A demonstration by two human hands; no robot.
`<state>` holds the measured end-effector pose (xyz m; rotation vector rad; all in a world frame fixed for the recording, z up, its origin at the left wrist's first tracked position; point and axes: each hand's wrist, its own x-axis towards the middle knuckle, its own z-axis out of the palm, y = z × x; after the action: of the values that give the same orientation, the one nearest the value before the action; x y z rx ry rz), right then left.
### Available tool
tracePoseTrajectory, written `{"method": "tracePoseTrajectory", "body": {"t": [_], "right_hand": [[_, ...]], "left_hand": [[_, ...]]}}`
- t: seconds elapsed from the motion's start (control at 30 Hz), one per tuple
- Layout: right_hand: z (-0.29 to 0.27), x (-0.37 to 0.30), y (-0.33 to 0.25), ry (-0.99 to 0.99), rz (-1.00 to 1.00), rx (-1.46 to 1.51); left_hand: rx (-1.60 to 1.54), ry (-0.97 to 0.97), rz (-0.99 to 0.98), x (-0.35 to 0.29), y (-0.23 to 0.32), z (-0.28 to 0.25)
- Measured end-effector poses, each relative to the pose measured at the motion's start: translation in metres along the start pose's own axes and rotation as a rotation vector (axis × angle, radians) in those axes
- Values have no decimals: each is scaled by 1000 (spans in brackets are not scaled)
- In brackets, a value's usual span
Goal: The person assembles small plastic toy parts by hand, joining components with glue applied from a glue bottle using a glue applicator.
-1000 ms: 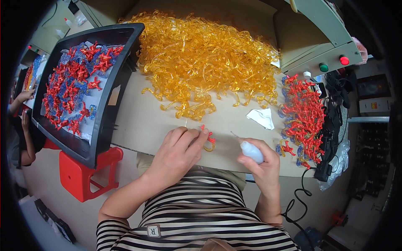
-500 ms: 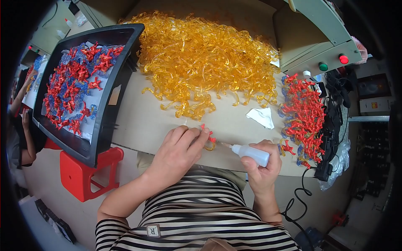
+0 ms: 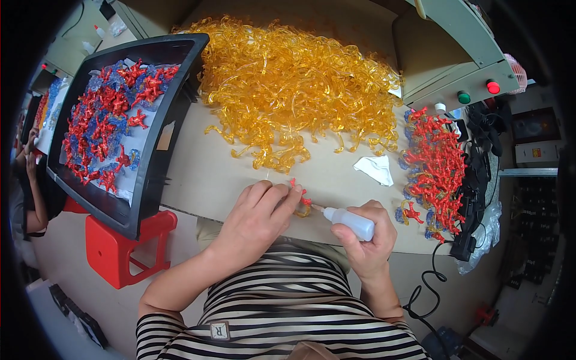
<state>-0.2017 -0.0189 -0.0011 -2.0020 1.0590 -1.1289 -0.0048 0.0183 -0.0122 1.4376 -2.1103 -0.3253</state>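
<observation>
The pale worktop (image 3: 198, 159) fills the middle of the view, whose centre serves here as the clock's hub. A broad heap of clear amber curled pieces (image 3: 300, 90) covers its 12 o'clock side. Around 9 to 10 o'clock stands a tilted black tray (image 3: 150, 180), lined in white and loaded with red figures on clear blue parts. A cluster of red figures with blue and amber parts (image 3: 435, 174) lies at 3 o'clock. At 8 o'clock, below the tray, a red stool (image 3: 111, 249) stands on the floor.

The left hand (image 3: 252, 219) is between 7 and 8 o'clock, palm down. Its grip is narrow, fingertips on a small red figure; the thumb is hidden, so I cannot tell whether it pinches the piece. The right hand (image 3: 373, 240), at 4 o'clock, has its grip closed around a pale squeeze bottle (image 3: 353, 224), its thin nozzle pointing to 10 o'clock. A white scrap (image 3: 374, 170) lies near 3 o'clock, short of the cluster. The small red figure (image 3: 305, 194) and its amber loop sit just below the hub, towards 5 o'clock; the nozzle tip is right beside them, contact unclear.
</observation>
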Motion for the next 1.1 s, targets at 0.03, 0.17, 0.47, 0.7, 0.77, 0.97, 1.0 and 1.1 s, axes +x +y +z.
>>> {"method": "tracePoseTrajectory", "body": {"t": [0.03,0.17,0.47,0.7,0.77,0.97,1.0,1.1], "right_hand": [[0,0,0,1,10,0],[1,1,0,-3,17,1],[1,2,-1,-4,14,4],[2,3,-2,-2,-22,-25],[2,3,-3,-11,-26,-29],[2,1,0,-9,-32,-16],[0,-1,3,-4,12,25],[-5,-3,7,48,61,168]], "left_hand": [[-1,-2,-1,0,0,0],[0,0,-6,1,0,0],[-13,1,-3,0,0,0],[-11,7,6,0,0,1],[-10,6,5,1,0,1],[-14,15,-10,1,0,0],[5,-12,-3,-1,-2,0],[1,-28,-10,0,-3,-1]]}}
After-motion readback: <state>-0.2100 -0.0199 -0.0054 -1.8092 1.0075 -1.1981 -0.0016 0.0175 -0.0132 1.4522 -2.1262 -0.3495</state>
